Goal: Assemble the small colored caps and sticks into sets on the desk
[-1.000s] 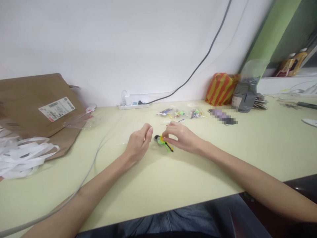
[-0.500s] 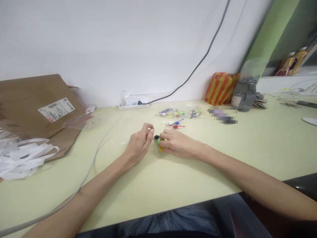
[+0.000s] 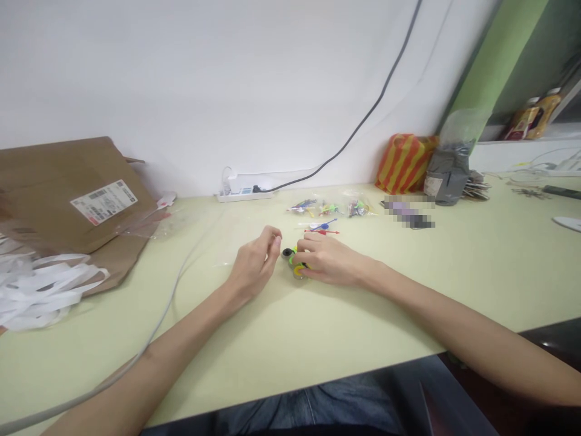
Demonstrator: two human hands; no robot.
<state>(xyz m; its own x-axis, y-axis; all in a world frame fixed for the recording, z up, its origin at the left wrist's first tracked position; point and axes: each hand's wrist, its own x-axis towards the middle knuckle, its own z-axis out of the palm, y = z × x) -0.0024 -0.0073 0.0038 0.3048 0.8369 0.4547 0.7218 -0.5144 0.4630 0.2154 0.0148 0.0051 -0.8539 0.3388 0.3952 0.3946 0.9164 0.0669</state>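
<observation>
My right hand (image 3: 324, 259) has its fingers curled over a small toy with round black, green and yellow parts (image 3: 298, 270), low over the table. The fingers cover part of the toy, and a black disc (image 3: 287, 252) sticks out on its left side. Just left of it, my left hand (image 3: 256, 260) is closed, thumb and index finger close together, apart from the toy. Whatever is between those fingertips, if anything, is too small to make out. Beyond my right hand lie a red arrow piece (image 3: 323, 231) and a blue arrow piece (image 3: 325, 226).
Clear bags of small coloured parts (image 3: 358, 208) lie toward the wall, near a power strip (image 3: 244, 194). A brown parcel bag (image 3: 68, 188) and white straps (image 3: 49, 287) are at left. A grey cable (image 3: 170, 297) crosses my left forearm. A striped bag (image 3: 403, 163) stands back right.
The toy has turned slightly under my right hand, so more of its yellow round part shows. My left hand has hardly moved.
</observation>
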